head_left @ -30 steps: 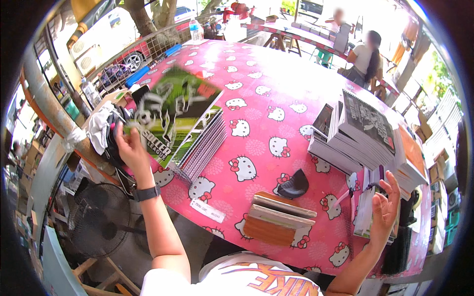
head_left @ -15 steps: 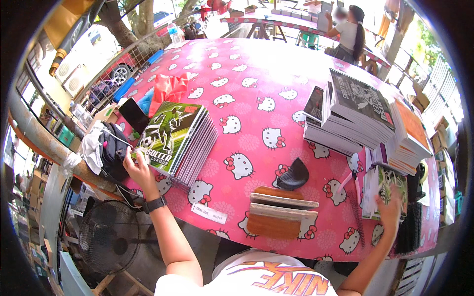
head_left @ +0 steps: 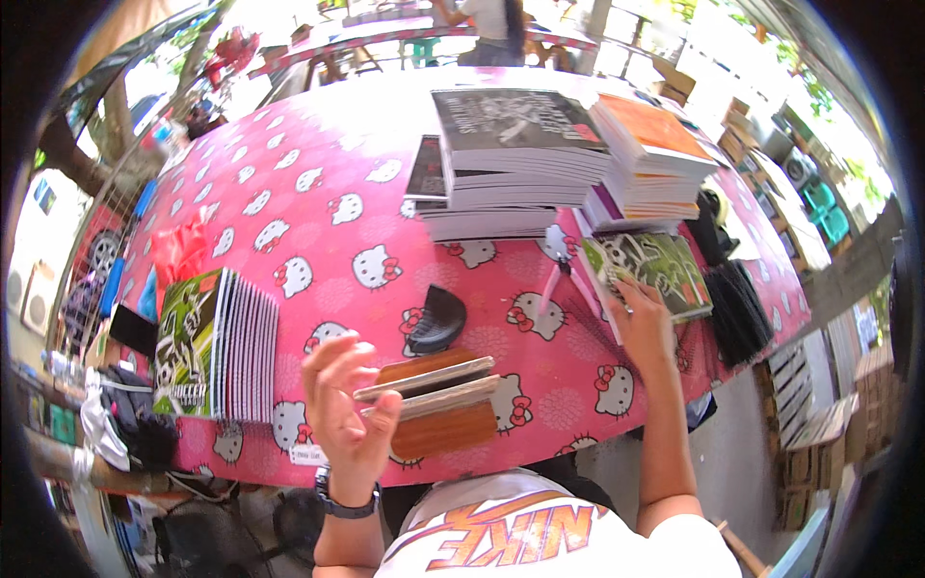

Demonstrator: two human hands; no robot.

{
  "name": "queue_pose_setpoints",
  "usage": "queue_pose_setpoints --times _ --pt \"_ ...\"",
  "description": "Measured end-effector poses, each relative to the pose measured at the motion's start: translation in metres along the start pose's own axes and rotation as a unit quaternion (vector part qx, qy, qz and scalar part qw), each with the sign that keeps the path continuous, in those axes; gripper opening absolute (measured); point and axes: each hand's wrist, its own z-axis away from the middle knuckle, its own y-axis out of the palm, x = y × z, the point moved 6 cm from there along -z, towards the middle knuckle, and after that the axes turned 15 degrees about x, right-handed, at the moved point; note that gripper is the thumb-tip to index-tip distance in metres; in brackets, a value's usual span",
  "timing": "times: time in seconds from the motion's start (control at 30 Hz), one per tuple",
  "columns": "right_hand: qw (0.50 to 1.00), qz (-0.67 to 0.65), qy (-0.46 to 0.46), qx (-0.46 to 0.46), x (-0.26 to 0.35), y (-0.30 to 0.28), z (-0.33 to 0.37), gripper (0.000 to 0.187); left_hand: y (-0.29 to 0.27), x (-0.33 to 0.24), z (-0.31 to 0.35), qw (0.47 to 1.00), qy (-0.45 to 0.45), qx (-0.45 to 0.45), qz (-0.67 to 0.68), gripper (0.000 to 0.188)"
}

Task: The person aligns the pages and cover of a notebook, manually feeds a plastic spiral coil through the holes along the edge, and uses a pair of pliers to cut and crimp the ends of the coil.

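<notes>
My left hand point(head_left: 352, 409) is raised over the near edge of the table, fingers apart and holding nothing, just left of a brown wooden block point(head_left: 445, 433) with a slot across it. A black curved piece point(head_left: 438, 320) lies beyond that block. At the right, my right hand point(head_left: 640, 323) rests with its fingers stretched over the green-covered books point(head_left: 665, 275), touching the top cover. On the left stands a stack of spiral-bound green notebooks point(head_left: 188, 337) with a soccer player on the cover; neither hand touches it.
Tall stacks of black-covered books point(head_left: 520, 120) and orange-covered books point(head_left: 655, 130) stand at the far right. Black wire coils point(head_left: 740, 313) lie near the right edge. A phone point(head_left: 133, 329) and red plastic point(head_left: 180, 249) are at the left. Another person point(head_left: 491, 29) is at a far table.
My left hand has left the notebook stack and moved right, toward the wooden block. The view has turned right. My right hand remains at the green books, its fingers now over the cover.
</notes>
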Motion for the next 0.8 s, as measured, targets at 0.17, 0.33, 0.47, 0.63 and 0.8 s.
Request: queue_pose_setpoints --times 0.17,0.33,0.47,0.63,0.8 --pt "0.989 0.128 -0.024 -0.067 0.009 0.003 0.018 0.036 0.024 -0.009 -0.002 0.994 -0.042 0.079 0.062 0.037" --pt "0.999 0.028 -0.006 -0.046 0.001 -0.002 0.016 0.03 0.036 -0.006 0.003 0.983 -0.052 0.109 0.136 0.035" --pt "0.997 0.001 0.074 -0.036 -0.013 -0.009 0.009 0.023 0.044 -0.009 -0.003 0.985 -0.028 0.129 0.112 0.035" --pt "0.999 -0.018 0.04 -0.013 -0.021 -0.012 0.012 0.026 0.037 -0.002 0.003 0.984 -0.048 0.112 0.126 0.034" --pt "0.984 -0.142 0.049 0.096 -0.034 -0.024 0.006 0.024 0.041 0.006 0.003 0.964 -0.085 0.131 0.215 0.043"
